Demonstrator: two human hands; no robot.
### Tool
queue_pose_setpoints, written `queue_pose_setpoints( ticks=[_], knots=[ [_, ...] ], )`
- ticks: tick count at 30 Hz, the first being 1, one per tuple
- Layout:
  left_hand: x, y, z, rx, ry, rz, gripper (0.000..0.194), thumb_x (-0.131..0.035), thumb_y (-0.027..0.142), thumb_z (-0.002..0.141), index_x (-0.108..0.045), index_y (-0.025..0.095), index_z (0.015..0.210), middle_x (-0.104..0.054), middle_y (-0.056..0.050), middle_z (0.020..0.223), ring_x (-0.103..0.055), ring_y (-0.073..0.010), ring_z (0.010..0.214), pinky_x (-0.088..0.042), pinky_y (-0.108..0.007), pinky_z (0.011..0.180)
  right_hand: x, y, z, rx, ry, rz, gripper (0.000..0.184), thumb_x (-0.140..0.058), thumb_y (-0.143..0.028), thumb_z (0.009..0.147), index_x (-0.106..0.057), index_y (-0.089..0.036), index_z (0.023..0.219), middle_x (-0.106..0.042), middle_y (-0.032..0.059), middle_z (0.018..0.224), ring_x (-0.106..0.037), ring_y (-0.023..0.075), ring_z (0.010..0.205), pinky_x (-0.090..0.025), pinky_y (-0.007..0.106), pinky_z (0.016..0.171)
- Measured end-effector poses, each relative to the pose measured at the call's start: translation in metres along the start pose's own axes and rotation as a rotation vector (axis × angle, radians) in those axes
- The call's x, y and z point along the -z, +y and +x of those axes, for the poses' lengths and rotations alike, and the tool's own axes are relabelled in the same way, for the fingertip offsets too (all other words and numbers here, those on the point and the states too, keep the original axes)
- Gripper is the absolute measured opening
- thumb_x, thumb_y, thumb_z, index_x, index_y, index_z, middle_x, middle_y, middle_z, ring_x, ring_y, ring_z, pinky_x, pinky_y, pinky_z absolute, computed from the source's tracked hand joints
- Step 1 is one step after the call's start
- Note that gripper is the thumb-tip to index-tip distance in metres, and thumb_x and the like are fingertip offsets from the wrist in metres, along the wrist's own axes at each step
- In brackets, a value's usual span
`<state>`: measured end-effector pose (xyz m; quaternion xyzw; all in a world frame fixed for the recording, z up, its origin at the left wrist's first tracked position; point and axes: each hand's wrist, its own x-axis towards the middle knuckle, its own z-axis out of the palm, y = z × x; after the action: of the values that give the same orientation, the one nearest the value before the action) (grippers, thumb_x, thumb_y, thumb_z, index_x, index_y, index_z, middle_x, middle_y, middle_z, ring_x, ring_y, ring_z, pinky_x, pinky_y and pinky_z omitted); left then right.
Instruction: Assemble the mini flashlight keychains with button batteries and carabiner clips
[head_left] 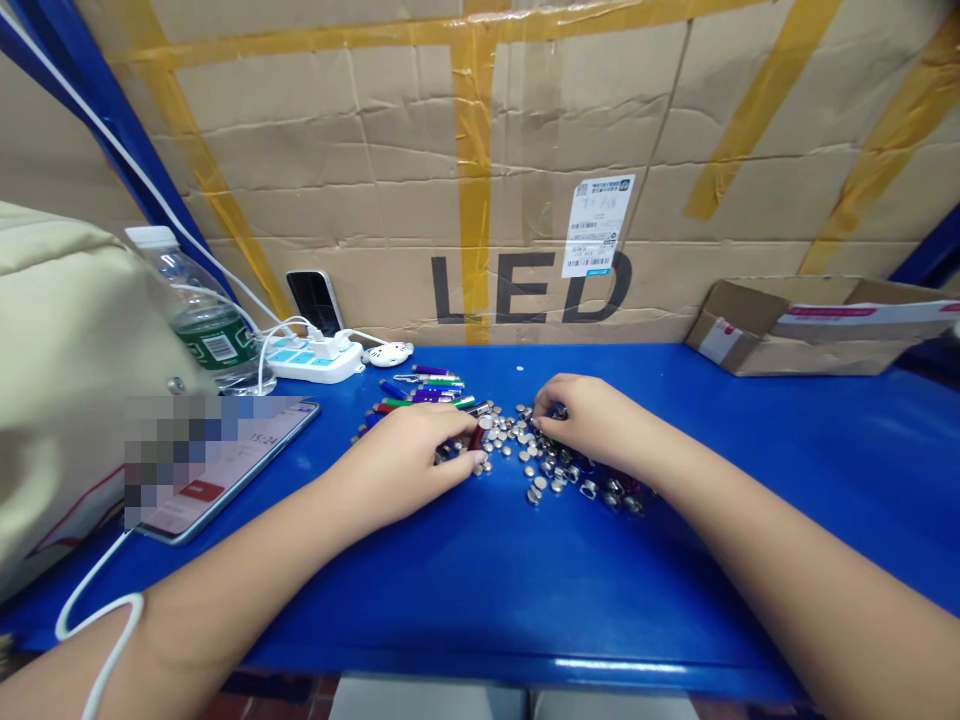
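My left hand [412, 450] holds a short red metal tube [478, 436] between thumb and fingers, with a round silver end facing up. Small silver discs like button cells [507, 452] lie loose between my two hands. My right hand [577, 408] is bent down over the far side of the pile, its fingers curled together; what they pinch, if anything, is hidden. Under and in front of that hand are several shiny metal end caps [589, 490]. Slim coloured pen-like tubes [435, 393], purple, green, blue and red, lie behind my left hand.
A phone [225, 480] lies at left beside a beige bag [82, 380]. Behind are a water bottle [217, 330], a white power strip [315, 362] with cables and a dark phone [315, 302]. An open cardboard box [795, 345] stands back right on the blue table [480, 590].
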<state>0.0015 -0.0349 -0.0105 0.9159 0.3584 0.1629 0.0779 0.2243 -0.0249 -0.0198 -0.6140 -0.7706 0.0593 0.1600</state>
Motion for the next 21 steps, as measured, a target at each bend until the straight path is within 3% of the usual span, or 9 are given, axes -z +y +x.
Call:
queue_pose_setpoints(
  ticks=[4, 7, 10, 21],
  knots=[
    [0.001, 0.001, 0.001, 0.011, -0.017, -0.006, 0.017, -0.054, 0.032, 0.086, -0.064, 0.018, 0.087, -0.064, -0.002, 0.085, -0.057, -0.0164, 0.081, -0.040, -0.025, 0.070, 0.004, -0.003, -0.002, 0.040, 0.063, 0.242, 0.007, -0.059, -0.021, 0.077, -0.066, -0.020, 0.079, -0.068, 0.0055, 0.098, -0.062, 0.0199, 0.092, -0.046, 0.030, 0.084],
    [0.002, 0.003, 0.001, 0.016, -0.021, 0.001, 0.017, -0.053, 0.031, 0.086, -0.063, 0.018, 0.084, -0.064, -0.002, 0.082, -0.057, -0.0162, 0.078, -0.039, -0.025, 0.068, 0.005, -0.009, -0.006, 0.110, -0.001, 0.572, 0.014, -0.058, -0.030, 0.080, -0.066, -0.020, 0.085, -0.069, 0.0041, 0.101, -0.062, 0.0173, 0.093, -0.047, 0.030, 0.083],
    [0.001, 0.004, 0.000, 0.022, -0.025, 0.002, 0.016, -0.053, 0.030, 0.085, -0.061, 0.017, 0.080, -0.062, -0.001, 0.080, -0.055, -0.0154, 0.076, -0.038, -0.025, 0.067, 0.006, -0.016, -0.010, 0.136, -0.090, 0.757, 0.021, -0.058, -0.036, 0.081, -0.067, -0.019, 0.091, -0.069, 0.0045, 0.102, -0.062, 0.0170, 0.092, -0.047, 0.031, 0.083],
    [0.002, 0.006, -0.002, -0.024, -0.020, -0.031, 0.015, -0.050, 0.027, 0.086, -0.060, 0.017, 0.083, -0.058, -0.002, 0.080, -0.052, -0.0145, 0.074, -0.037, -0.024, 0.064, 0.008, -0.022, -0.015, 0.120, -0.144, 0.792, 0.026, -0.056, -0.041, 0.083, -0.065, -0.018, 0.093, -0.068, 0.0041, 0.092, -0.060, 0.0167, 0.086, -0.048, 0.031, 0.079]
  ],
)
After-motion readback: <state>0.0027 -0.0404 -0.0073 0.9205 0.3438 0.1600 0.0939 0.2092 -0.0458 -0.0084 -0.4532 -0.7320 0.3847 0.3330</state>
